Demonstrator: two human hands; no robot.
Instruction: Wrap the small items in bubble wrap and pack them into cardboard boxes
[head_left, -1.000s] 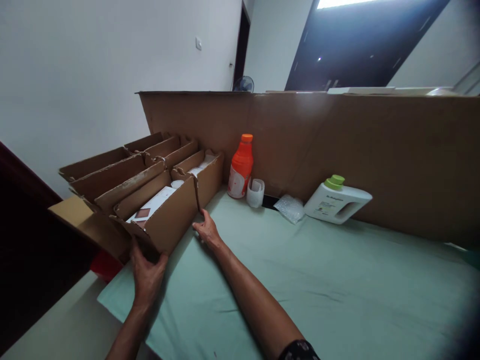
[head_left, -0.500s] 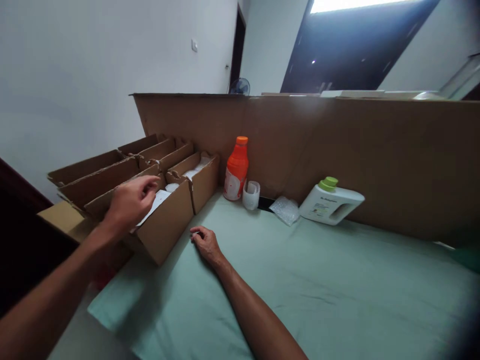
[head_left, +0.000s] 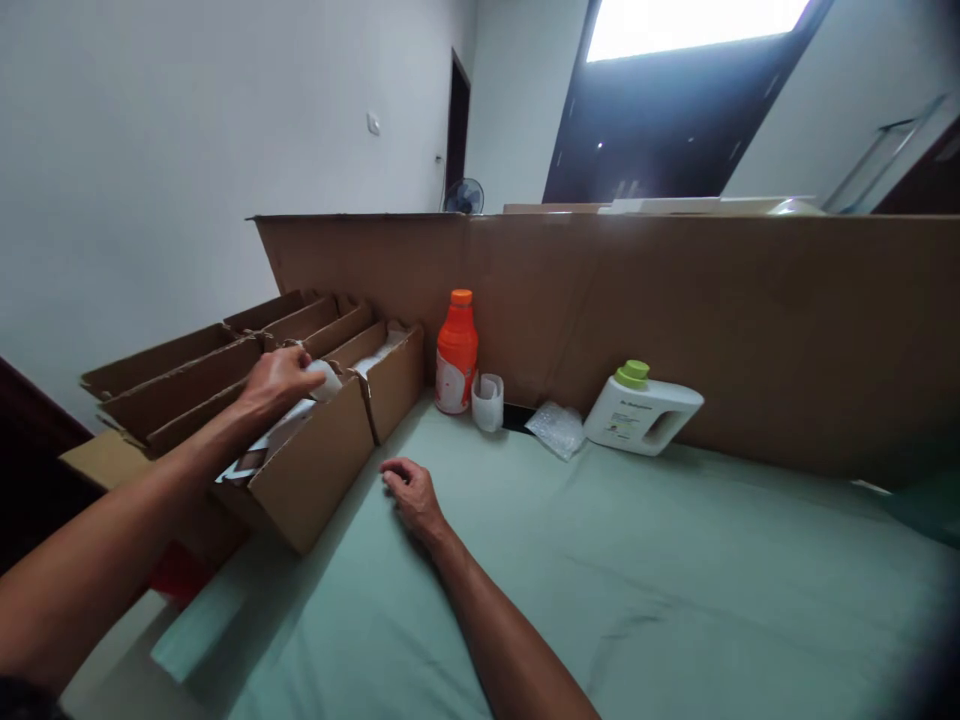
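Over the nearest cardboard box [head_left: 311, 470] our left hand [head_left: 279, 382] closes on a small white pot [head_left: 328, 380] at its far end; our right hand [head_left: 409, 493] rests loosely curled, empty, on the green tabletop [head_left: 600, 580]. We judge we are lifting it out, needing a steady grip.

Brown cardboard boxes [head_left: 315, 470], plain, unprinted. White round container [head_left: 328, 380] inside front box, white card [head_left: 279, 432] beside it. Pale green cloth [head_left: 637, 580] over table, no pattern. Orange bottle [head_left: 455, 352], orange cap, white label. White jug [head_left: 643, 418], lime-green cap. Brown cardboard wall [head_left: 675, 320] behind. Clear plastic bag [head_left: 556, 429].
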